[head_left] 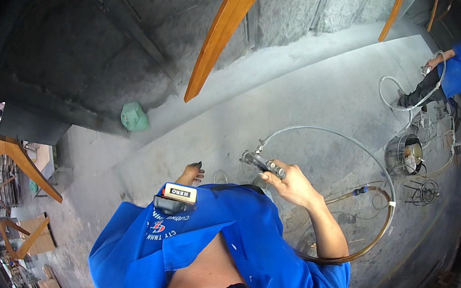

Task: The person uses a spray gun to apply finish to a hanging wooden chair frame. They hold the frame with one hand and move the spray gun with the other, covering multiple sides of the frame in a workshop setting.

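Observation:
My right hand (pixel 290 181) grips a metal spray gun (pixel 261 162) held in front of my chest. A grey hose (pixel 335 135) and a brown hose (pixel 371 242) loop from the gun across the floor to my right. My left hand (pixel 191 172) hangs low beside my blue shirt, fingers together, mostly hidden by the shirt; nothing shows in it. A curved orange wooden piece (pixel 221 33) hangs ahead of the gun against the dark sprayed wall.
A green container (pixel 134 116) sits on the floor by the wall. Further orange wooden pieces hang at the top (pixel 393 17) and stand at the left (pixel 16 158). A metal bucket (pixel 404 155) stands at the right, near another person in blue (pixel 460 74) holding a hose.

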`<state>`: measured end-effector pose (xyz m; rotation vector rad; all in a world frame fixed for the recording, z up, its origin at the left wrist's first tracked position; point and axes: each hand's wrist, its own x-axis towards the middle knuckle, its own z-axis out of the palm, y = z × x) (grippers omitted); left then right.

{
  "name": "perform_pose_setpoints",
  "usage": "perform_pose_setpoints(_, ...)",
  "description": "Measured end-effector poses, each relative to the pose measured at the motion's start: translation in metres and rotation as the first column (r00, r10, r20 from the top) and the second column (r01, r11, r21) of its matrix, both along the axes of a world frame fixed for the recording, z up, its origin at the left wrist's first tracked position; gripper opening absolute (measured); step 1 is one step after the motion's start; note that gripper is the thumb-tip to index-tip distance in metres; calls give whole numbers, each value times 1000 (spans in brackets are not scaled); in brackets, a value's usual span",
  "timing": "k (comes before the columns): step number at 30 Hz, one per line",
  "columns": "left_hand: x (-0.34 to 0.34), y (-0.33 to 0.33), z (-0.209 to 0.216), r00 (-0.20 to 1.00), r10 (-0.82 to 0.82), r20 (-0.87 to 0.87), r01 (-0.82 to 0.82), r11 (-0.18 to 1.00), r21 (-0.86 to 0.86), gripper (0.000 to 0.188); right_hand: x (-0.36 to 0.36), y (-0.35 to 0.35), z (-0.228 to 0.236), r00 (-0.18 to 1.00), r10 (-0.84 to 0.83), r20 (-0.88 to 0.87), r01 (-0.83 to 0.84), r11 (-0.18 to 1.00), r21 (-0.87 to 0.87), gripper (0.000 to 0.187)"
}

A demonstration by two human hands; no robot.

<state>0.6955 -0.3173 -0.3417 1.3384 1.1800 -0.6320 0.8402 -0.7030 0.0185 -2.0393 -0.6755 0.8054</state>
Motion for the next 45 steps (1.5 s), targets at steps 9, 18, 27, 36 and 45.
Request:
perform_pose_setpoints(9, -47, 10, -14, 995, 92, 36, -95, 991, 90, 57, 65, -52, 66, 762, -646, 44, 500, 630, 594, 44)
perform_pose_setpoints(18, -7, -3, 5, 995, 5, 104, -8, 1000, 28, 60, 79, -75, 110, 639, -764, 87, 384, 415, 825, 60)
perform_pose_setpoints(27, 12, -12, 6, 989, -95, 111, 89, 995, 52, 57, 41, -38, 50, 927, -373, 44, 337, 878, 341, 29)
perform_pose_setpoints(36, -14, -12, 7, 998, -49, 41, 46, 997, 69, 58, 87, -70, 92, 680, -731, 54, 395, 427, 813, 61)
perform_pose_setpoints(45, -24, -18, 9, 998, -44, 37, 42, 998, 46, 60, 83, -56, 75, 792, -609, 42, 393, 561, 728, 48)
